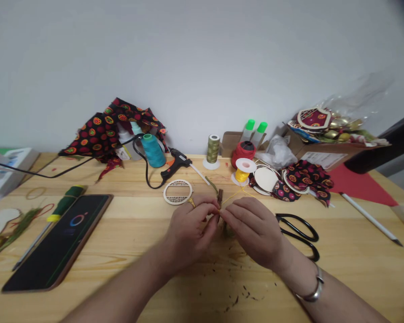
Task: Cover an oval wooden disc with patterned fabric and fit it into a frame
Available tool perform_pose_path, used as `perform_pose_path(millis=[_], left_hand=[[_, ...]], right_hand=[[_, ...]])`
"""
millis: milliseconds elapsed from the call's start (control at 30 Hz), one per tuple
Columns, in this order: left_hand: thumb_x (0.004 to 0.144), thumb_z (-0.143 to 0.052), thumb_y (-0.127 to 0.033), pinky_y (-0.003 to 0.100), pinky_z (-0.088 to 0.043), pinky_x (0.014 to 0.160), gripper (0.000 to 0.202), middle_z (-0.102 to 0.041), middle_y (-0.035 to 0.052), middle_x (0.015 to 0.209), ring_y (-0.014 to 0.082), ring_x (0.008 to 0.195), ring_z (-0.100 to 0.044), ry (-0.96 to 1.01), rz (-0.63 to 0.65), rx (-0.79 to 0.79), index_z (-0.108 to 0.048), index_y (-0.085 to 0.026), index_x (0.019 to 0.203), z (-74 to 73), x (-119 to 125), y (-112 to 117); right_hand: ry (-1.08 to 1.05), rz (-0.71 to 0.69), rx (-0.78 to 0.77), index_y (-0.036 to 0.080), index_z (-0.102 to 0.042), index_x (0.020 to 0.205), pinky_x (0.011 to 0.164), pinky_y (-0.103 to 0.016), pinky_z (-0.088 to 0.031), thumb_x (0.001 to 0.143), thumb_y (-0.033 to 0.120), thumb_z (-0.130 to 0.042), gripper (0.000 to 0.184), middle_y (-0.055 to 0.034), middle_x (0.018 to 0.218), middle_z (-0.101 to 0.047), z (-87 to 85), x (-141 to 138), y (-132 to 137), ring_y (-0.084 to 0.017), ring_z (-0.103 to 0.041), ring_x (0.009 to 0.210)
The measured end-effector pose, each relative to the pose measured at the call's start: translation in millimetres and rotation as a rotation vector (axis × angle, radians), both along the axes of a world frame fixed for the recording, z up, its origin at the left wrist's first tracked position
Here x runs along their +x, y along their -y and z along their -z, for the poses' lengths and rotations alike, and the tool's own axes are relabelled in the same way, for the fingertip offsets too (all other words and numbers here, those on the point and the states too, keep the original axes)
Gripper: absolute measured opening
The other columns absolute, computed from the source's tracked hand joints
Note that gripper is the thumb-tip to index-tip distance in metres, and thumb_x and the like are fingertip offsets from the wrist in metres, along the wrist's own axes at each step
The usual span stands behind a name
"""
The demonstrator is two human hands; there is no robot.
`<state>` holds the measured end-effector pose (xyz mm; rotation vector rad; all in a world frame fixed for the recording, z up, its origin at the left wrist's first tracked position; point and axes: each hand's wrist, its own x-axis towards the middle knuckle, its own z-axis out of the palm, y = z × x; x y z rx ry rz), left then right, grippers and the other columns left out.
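My left hand (191, 226), with a ring on one finger, is closed in a pinch round a narrow dark brown piece (220, 196) that stands up between the hands; its exact kind is unclear. The fingertips of my right hand (256, 231) press together against the same spot, pinching yellow thread (234, 195). That thread runs back to a white spool of yellow thread (244, 169). Some green strands show faintly below the fingers, mostly hidden. Black-handled scissors (298, 231) lie beside my right hand, partly covered by it. A round wooden lattice frame (177, 192) lies beyond my left hand.
A glue gun (177, 163), teal thread cone (153, 150) and olive thread spool (213, 150) stand behind. At left lie a phone (59, 242) and screwdriver (67, 202). Patterned fabric (308, 177), a filled cardboard box (336, 148) and a white pencil (370, 219) are at right.
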<state>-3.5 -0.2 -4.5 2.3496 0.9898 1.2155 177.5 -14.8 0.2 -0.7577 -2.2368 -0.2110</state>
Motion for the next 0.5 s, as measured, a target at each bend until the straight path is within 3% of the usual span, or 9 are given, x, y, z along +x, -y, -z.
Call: perform_pose_path(millis=[233,500], left_hand=[[0.078,-0.052,-0.005,0.025,-0.050,0.072,0.013,-0.064,0.0053,0.088,0.0144,0.081,-0.061,0.011,0.005,-0.015,-0.057,-0.016,0.082,-0.8,0.8,-0.4],[0.079,-0.053,-0.005,0.024,-0.050,0.073,0.013,-0.064,0.0051,0.089,0.0132,0.082,-0.061,0.015,0.021,-0.024,-0.058,-0.016,0.083,-0.3,1.5,0.4]], right_hand=[[0.078,0.017,0.063,0.007,-0.060,0.099,0.068,-0.038,-0.050,0.087,0.005,-0.044,0.021,-0.0133,0.085,-0.068,-3.3,-1.4,0.3,-0.023,-0.059,0.083],[0.157,0.108,0.069,0.009,-0.060,0.096,0.071,-0.038,-0.047,0.086,0.005,-0.042,0.022,-0.0133,0.086,-0.065,1.9,-2.1,0.1,-0.023,-0.056,0.083]])
